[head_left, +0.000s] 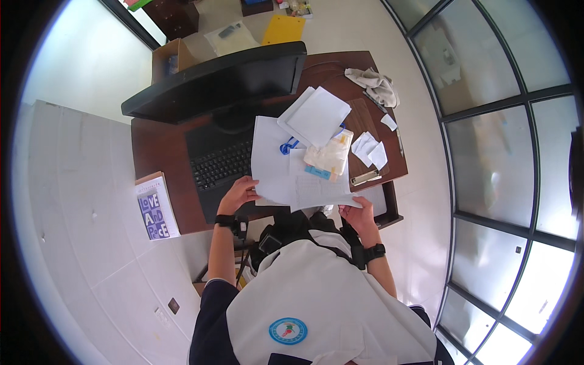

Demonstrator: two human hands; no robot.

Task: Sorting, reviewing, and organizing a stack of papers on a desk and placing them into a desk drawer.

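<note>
Several white paper sheets (268, 159) lie overlapped on the desk in front of me. My left hand (239, 193) pinches their left edge between thumb and fingers, beside the keyboard. A printed sheet (313, 193) overlaps them on the right, and my right hand (360, 214) pinches its near right corner at the desk's front edge. On top of the papers rest a cream packet in clear plastic (332, 153) with a blue label, and a blue cord (288, 146). A tilted stack of blank white sheets (321, 115) covers part of the packet and cord.
A monitor (213, 82) and black keyboard (220, 164) occupy the desk's left. Small white slips (368, 149) lie on a brown clipboard (360, 113), with a grey cloth (374, 86) beyond. A book (157, 210) sits at the left edge. A drawer (389, 213) stands open beside my right hand.
</note>
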